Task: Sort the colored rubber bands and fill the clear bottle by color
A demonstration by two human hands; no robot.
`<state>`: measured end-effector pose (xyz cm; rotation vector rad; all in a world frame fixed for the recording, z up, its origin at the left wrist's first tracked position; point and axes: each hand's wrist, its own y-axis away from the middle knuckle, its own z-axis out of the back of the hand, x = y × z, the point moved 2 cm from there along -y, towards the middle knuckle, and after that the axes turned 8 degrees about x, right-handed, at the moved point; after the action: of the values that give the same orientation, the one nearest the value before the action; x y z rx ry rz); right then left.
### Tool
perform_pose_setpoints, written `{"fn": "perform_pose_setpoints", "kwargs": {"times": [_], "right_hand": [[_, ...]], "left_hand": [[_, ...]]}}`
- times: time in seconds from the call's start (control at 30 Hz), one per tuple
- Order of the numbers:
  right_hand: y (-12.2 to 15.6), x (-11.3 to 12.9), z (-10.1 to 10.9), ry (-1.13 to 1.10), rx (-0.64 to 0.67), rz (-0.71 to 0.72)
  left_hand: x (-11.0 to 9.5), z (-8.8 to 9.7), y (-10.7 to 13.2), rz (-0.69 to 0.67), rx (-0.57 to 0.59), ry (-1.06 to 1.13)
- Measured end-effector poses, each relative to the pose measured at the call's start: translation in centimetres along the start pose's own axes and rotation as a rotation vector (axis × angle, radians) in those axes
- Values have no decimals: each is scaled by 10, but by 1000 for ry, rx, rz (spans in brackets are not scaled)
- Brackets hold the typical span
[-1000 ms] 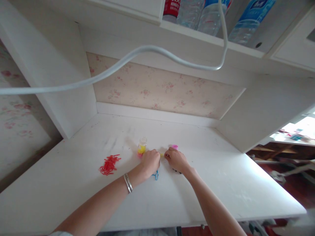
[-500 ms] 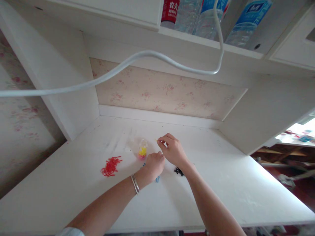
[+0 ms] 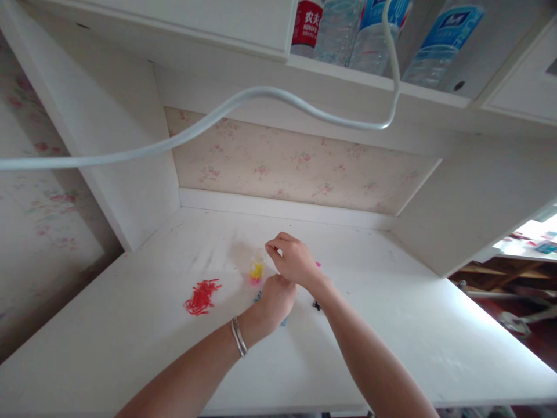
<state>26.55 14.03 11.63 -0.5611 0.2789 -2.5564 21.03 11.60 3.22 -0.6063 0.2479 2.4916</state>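
Observation:
A small clear jar (image 3: pixel 257 267) with yellow and pink bits inside stands on the white desk (image 3: pixel 130 342). My right hand (image 3: pixel 292 260) hovers just right of the jar's mouth, fingers pinched together; what they pinch is too small to see. My left hand (image 3: pixel 275 301), a bracelet on its wrist, rests curled on the desk below the jar, over a few blue bands (image 3: pixel 257 297). A pile of red bands (image 3: pixel 202 296) lies to the left. A pink lid (image 3: pixel 318 265) peeks out behind my right hand. A small black piece (image 3: pixel 316 305) lies under my right wrist.
A white cable (image 3: pixel 243 101) hangs across the alcove above the desk. Water bottles (image 3: pixel 369 29) stand on the shelf overhead. White side panels (image 3: pixel 130 174) wall the desk left and right. A cluttered floor shows at the far right.
My right hand lifted off the desk with a pinch and moved left, toward the jar's mouth. My left hand stayed on the desk near the blue bands.

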Motion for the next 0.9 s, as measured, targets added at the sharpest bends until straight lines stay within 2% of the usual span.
{"fn": "perform_pose_setpoints", "kwargs": {"times": [0.07,0.13,0.27,0.37,0.47,0.57,0.77,0.9], "right_hand": [[6,-14,4,0,-25,-48],[15,-34,3,19,10,-115],[43,-73,-14,109,289,-229],[60,-88,-30,167,433,-284],[65,-90,-40,174,445,-297],[64,-88,-45,173,428,-300],[62,-85,-46,168,386,-312],[55,-76,-35,38,219,-257]], "left_hand": [[-3,10,14,26,-41,-57],[-3,26,31,4,-115,-116],[14,70,59,38,-288,-143],[35,100,64,32,-396,-96],[52,118,56,29,-407,-77],[59,123,47,33,-362,-92],[59,117,39,80,-276,-147],[59,117,37,66,-275,-135]]}}
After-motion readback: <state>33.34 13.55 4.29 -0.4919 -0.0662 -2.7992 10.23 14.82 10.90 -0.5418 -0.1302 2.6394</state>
